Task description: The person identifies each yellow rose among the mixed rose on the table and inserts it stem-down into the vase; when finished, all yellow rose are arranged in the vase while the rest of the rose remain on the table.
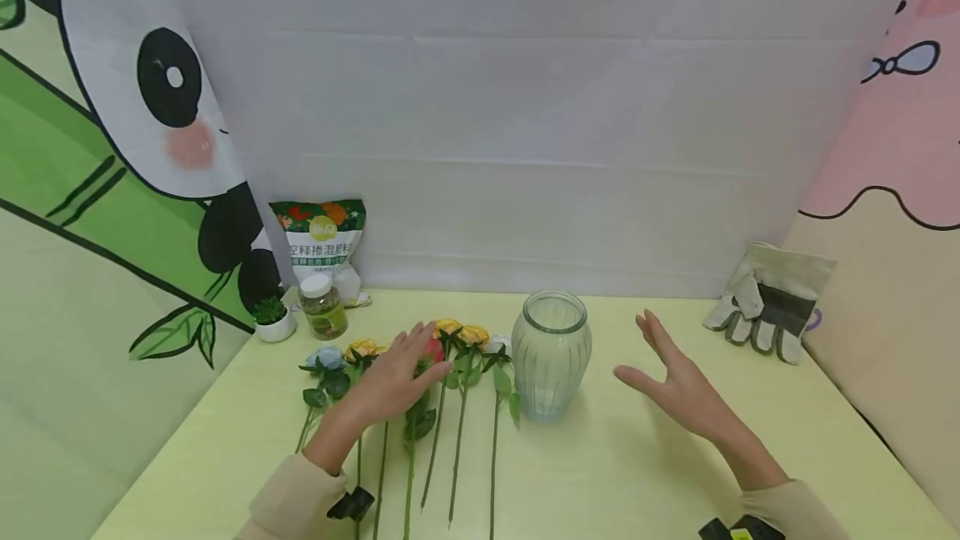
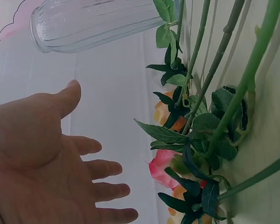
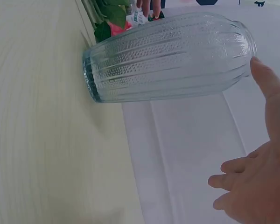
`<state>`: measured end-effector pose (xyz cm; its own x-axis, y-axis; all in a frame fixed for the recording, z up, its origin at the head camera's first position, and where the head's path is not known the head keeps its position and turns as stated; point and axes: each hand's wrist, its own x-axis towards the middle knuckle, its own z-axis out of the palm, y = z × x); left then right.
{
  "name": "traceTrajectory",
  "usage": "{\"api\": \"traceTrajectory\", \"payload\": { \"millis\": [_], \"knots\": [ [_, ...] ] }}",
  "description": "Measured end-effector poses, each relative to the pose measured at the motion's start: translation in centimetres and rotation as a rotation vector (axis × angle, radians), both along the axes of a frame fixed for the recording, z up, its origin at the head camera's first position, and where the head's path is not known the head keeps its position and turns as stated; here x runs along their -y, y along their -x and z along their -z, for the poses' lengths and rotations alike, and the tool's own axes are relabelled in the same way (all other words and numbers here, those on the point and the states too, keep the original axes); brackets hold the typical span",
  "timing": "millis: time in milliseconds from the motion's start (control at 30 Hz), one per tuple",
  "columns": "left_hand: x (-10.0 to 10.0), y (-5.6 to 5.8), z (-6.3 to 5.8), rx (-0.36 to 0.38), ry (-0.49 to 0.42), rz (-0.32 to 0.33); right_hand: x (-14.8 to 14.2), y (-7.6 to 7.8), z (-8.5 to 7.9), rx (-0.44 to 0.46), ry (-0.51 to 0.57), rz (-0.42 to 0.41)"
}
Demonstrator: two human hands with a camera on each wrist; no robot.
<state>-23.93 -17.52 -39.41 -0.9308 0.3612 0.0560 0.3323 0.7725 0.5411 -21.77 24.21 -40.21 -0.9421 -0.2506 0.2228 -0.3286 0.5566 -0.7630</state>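
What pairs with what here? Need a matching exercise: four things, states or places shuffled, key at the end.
1. vase
2. left hand
3. plant
4. jar

A. above the flowers
B. capped with a white lid
C. in a white pot
D. ribbed clear glass, upright

Pairs: 1-D, 2-A, 3-C, 4-B

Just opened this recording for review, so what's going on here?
A person has both hands raised over a table, holding nothing. The left hand hovers above long-stemmed roses laid out on the table; the right hand is to the right of a ribbed glass vase. The vase stands upright with no stems in it.
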Motion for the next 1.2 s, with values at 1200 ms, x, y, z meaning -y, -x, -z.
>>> {"api": "traceTrajectory", "payload": {
  "millis": [1200],
  "knots": [
    [3.0, -0.5, -0.3, 0.056, -0.145, -0.108, 6.9, 2.1, -0.2, 0.094, 0.652, -0.278]
  ]
}}
